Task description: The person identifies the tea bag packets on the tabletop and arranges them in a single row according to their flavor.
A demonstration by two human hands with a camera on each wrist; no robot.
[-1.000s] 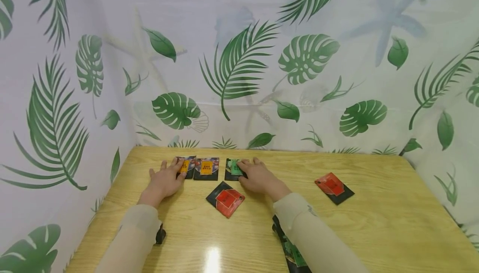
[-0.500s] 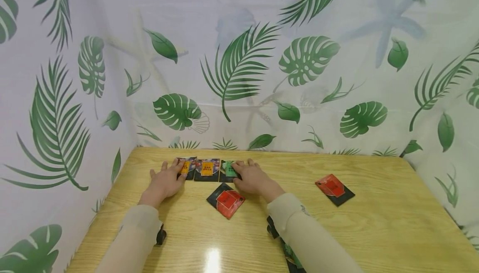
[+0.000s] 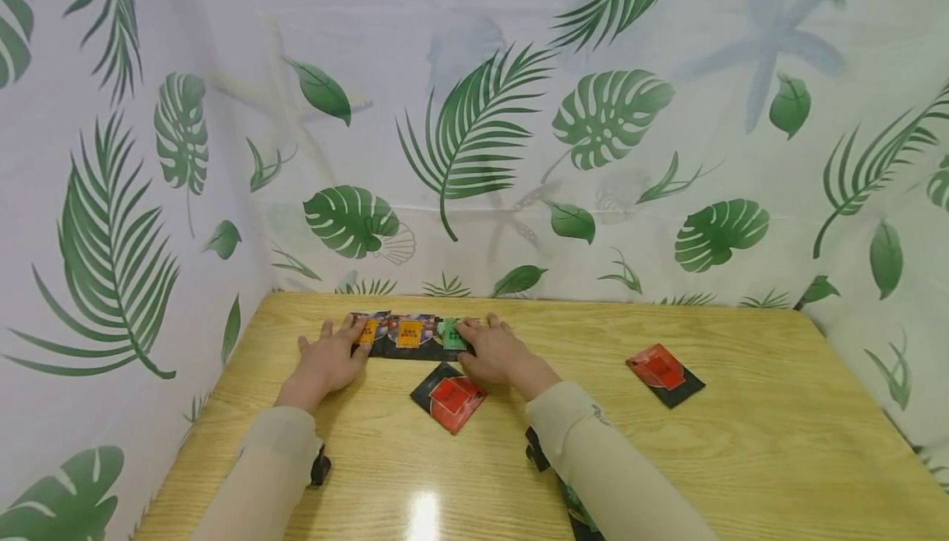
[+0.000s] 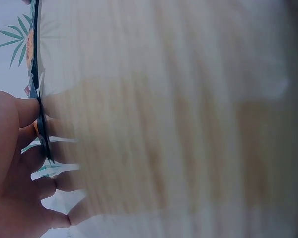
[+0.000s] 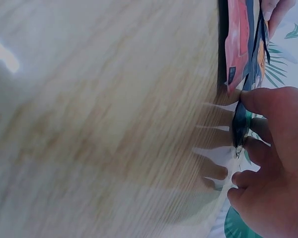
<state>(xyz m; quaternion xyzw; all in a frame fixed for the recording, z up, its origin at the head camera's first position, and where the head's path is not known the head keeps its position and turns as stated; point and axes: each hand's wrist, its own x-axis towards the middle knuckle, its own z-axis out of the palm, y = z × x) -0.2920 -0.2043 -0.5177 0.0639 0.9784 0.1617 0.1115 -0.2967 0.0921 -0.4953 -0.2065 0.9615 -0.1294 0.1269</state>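
Observation:
Side by side at the table's back lie a dark packet with an orange label [image 3: 367, 331], a matching orange-label packet [image 3: 410, 333] and a green-label packet [image 3: 453, 335]. My left hand [image 3: 329, 358] rests its fingertips on the leftmost packet, covering part of it. On the green-label packet lie the fingers of my right hand [image 3: 498, 353], its thumb at the near edge. Both wrist views show the left hand [image 4: 15, 163] and right hand [image 5: 283, 148] with fingers spread down onto the flat packets. A red-and-black packet [image 3: 450, 397] lies turned at an angle just in front of the row.
Another red-and-black packet [image 3: 666, 375] lies to the right. Dark packets with green print [image 3: 580, 512] show partly beneath the right forearm. A leaf-patterned cloth [image 3: 474, 129] stands behind the wooden table [image 3: 778, 442] and along its sides.
My right hand has slid the green-label packet left, closing the gap to the middle orange-label packet. The left hand has stayed on the leftmost packet.

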